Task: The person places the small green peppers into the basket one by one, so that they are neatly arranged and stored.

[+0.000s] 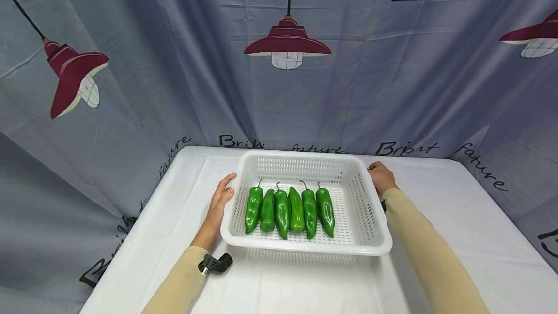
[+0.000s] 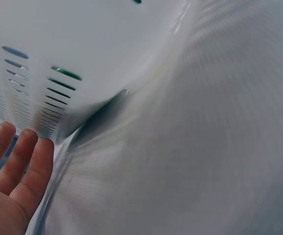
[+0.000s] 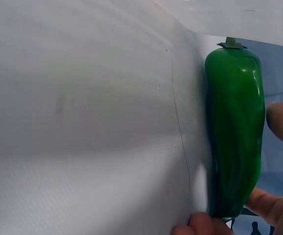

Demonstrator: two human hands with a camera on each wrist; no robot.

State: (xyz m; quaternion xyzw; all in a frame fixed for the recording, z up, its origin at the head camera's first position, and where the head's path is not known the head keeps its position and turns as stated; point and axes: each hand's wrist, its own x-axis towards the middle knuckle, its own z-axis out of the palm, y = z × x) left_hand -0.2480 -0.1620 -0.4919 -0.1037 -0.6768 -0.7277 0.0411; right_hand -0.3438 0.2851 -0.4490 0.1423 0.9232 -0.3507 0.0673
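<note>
A white plastic basket (image 1: 305,251) with slotted walls stands on the white-covered table. Several glossy green peppers (image 1: 281,210) lie side by side in it, toward its left. My left hand (image 1: 220,202) is at the basket's left side, fingers extended; in the left wrist view, its fingertips (image 2: 46,147) are right at the slotted wall. Outside the basket's right wall is my right hand (image 1: 381,178). In the right wrist view, its fingers and thumb are around another green pepper (image 3: 234,127), stem pointing toward the basket. The head view mostly hides this pepper.
White cloth covers the table (image 1: 279,285). A grey-blue curtain (image 1: 196,86) printed with lamps and lettering hangs behind and at both sides. A black device (image 1: 215,263) is strapped to the left wrist.
</note>
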